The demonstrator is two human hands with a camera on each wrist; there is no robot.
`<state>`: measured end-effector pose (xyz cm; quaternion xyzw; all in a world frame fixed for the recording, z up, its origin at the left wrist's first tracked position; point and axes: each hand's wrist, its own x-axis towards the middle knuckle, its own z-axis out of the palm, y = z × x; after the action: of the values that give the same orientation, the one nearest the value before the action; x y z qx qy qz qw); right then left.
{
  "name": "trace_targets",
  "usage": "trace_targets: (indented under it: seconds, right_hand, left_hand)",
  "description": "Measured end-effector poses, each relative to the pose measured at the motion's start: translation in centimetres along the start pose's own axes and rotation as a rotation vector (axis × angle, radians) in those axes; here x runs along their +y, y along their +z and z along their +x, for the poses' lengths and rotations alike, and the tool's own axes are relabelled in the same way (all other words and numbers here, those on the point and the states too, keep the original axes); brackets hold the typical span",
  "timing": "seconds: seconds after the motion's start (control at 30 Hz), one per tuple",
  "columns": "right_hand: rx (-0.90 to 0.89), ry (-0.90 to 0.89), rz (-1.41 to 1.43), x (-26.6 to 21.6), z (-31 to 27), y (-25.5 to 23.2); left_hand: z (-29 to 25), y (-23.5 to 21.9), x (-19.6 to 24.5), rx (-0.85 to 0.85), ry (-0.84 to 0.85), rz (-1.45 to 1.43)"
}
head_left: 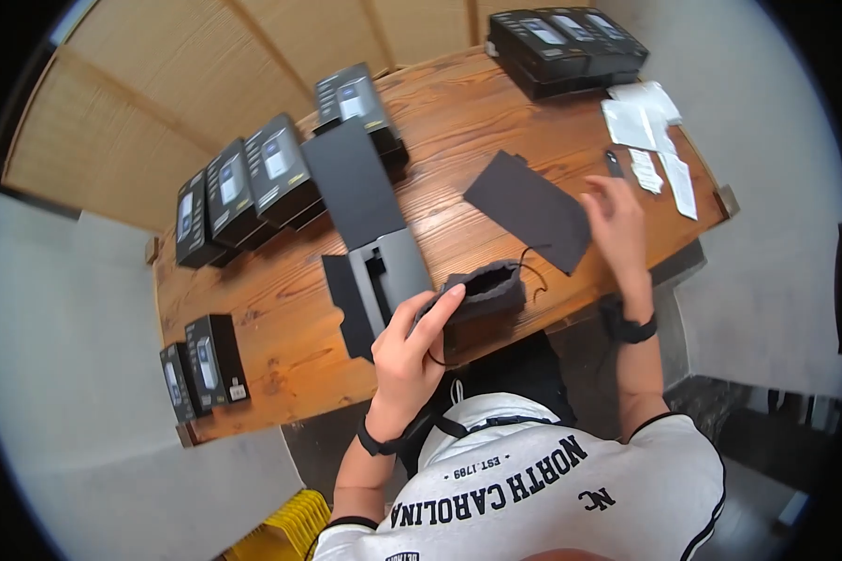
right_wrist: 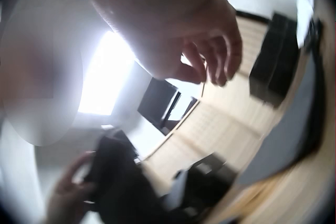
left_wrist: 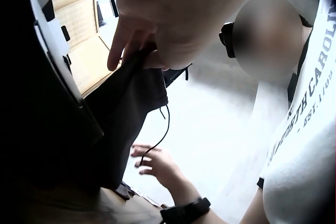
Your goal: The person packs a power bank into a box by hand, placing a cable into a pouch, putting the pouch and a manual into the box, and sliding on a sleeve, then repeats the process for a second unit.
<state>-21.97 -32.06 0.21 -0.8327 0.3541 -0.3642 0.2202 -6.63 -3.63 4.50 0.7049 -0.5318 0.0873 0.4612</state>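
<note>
The left hand (head_left: 410, 348) pinches the rim of a dark drawstring pouch (head_left: 496, 297) near the table's front edge; the pouch mouth gapes and a black cord (head_left: 536, 271) hangs from it. In the left wrist view the fingers grip the dark cloth (left_wrist: 123, 108). Over the right edge of a flat dark sheet (head_left: 531, 210) hovers the right hand (head_left: 617, 229), its fingers loosely bent and holding nothing, also seen in the right wrist view (right_wrist: 178, 35). Beside the left hand lies an open grey box (head_left: 398, 265) with its dark lid (head_left: 354, 182) folded back.
Several black boxes (head_left: 276, 168) stand along the back left, two smaller ones (head_left: 217, 360) at the front left, and a stack (head_left: 571, 51) at the back right. White packets (head_left: 641, 117) and a small black object (head_left: 613, 164) lie at the right.
</note>
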Motion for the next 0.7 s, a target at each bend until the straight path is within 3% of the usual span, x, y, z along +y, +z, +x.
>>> trace_targets:
  seconds: [0.1, 0.23, 0.33, 0.37, 0.5, 0.57, 0.7]
  right_hand:
    - [-0.102, 0.002, -0.446, 4.4, 1.3, -0.3]
    - [-0.229, 0.063, -0.555, 7.6, 2.4, -0.3]
    - [-0.282, 0.0, -0.595, 7.1, 3.1, -0.6]
    - [-0.329, 0.082, -0.569, 5.8, 3.6, -0.8]
    - [-0.192, -0.005, -0.255, 8.4, 4.3, -1.4]
    - [-0.151, 0.168, 0.321, 5.0, 4.4, -2.0]
    - [-0.216, -0.001, 0.75, -4.6, 1.8, -3.1]
  left_hand:
    - [0.5, -1.0, -0.1, 0.064, -0.014, -0.051]
    - [0.5, -1.9, -0.3, 0.124, -0.127, -0.059]
    - [0.5, -2.5, -0.3, 0.127, -0.141, -0.122]
    - [0.4, -2.5, -0.6, 0.139, -0.122, -0.107]
    - [0.8, -3.4, -0.3, 0.125, -0.055, -0.143]
    - [0.7, -3.6, 0.0, 0.102, -0.041, -0.115]
    - [0.7, -2.9, 0.2, 0.069, 0.008, -0.1]
